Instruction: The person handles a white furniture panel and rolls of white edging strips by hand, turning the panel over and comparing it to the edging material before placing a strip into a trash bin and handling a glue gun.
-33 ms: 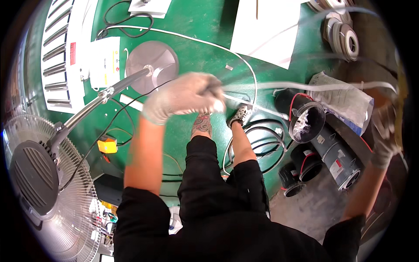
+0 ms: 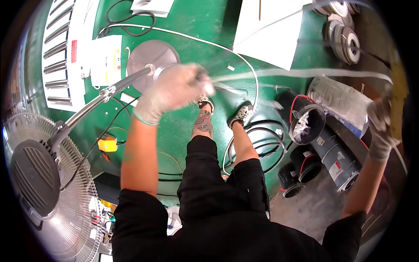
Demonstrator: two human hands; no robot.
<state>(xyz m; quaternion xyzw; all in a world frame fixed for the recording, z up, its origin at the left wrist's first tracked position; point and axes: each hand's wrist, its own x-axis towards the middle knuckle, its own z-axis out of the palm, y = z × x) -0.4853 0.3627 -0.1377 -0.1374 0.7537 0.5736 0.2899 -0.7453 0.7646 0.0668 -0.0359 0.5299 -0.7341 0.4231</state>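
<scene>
My left hand (image 2: 176, 89), in a pale work glove with dark fingertips, is in front of me above the green floor. Its fingers are blurred but closed round a long white strip (image 2: 305, 74). From there the strip stretches to the far right, with a shorter smeared length hanging beside the hand. At the right edge is my gloved right hand (image 2: 380, 124), raised beside a yellow upright surface (image 2: 398, 87). Its fingers are smeared, and I cannot make out whether they grip anything. A pale band (image 2: 400, 159) shows just below that hand.
A standing fan (image 2: 35, 179) with a round base (image 2: 152, 61) takes up the left. To the right are dark cylindrical containers (image 2: 336, 159), a plastic sack (image 2: 338, 98) and rolls of strip (image 2: 347, 43). Coiled black hose (image 2: 266, 146) lies by my feet; a white board (image 2: 268, 32) lies ahead.
My left hand has shifted slightly left and farther from me, still with the white strip. My right hand has risen a little, and the strip has swung away from me.
</scene>
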